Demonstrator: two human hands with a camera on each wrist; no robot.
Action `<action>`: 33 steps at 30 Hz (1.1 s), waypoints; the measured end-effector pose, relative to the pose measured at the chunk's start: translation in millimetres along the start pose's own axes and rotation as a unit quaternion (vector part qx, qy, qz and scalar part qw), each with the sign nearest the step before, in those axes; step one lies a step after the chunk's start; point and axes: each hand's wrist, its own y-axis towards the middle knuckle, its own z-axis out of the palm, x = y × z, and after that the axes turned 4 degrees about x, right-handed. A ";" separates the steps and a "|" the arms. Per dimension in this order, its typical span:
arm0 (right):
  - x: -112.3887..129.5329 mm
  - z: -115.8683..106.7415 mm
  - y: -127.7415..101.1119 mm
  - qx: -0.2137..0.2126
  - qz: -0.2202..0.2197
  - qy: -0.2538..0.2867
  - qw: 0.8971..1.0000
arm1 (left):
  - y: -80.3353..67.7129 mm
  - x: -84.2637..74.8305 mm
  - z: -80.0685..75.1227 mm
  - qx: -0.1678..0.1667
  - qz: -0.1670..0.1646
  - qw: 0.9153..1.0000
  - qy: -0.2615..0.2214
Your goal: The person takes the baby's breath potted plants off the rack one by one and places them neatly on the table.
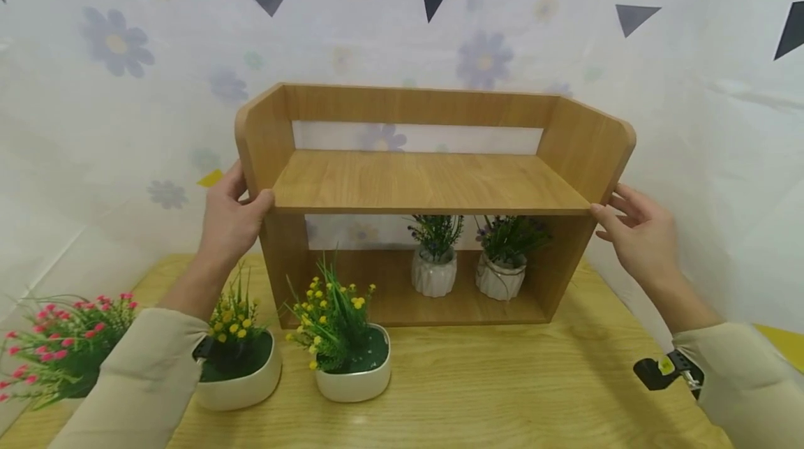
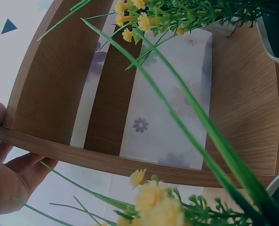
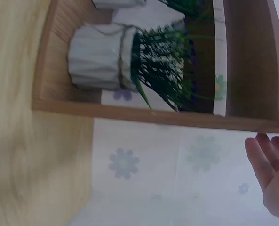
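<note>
A two-tier wooden shelf [image 1: 427,183] stands upright on the wooden table [image 1: 502,393]. My left hand [image 1: 241,208] grips its left side panel, thumb on the front edge at the upper board and fingers round the outside. In the left wrist view the left hand [image 2: 7,174] wraps the panel edge of the shelf [image 2: 59,80]. My right hand [image 1: 622,222] has straight fingers, their tips at the right side panel. In the right wrist view the right hand [image 3: 271,169] sits beside the shelf [image 3: 177,117]. Two white pots with purple plants [image 1: 434,274] [image 1: 500,278] stand in the lower compartment.
Two white pots of yellow flowers [image 1: 241,372] [image 1: 354,372] stand on the table in front of the shelf's left half. A pink-flowered plant [image 1: 56,344] is at the far left edge. A floral sheet [image 1: 125,121] hangs close behind the shelf.
</note>
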 end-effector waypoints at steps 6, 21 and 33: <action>-0.5 5.6 -24.3 -0.056 0.010 -0.009 0.998 | 0.1 1.0 1.8 -0.001 0.003 1.000 0.003; 0.1 12.5 -61.9 -0.022 -0.001 -0.003 1.000 | 0.5 1.7 0.1 -0.002 -0.003 1.000 0.003; 13.6 46.9 -95.5 0.074 0.013 0.097 0.992 | 2.3 1.5 -1.1 0.003 0.000 1.000 0.004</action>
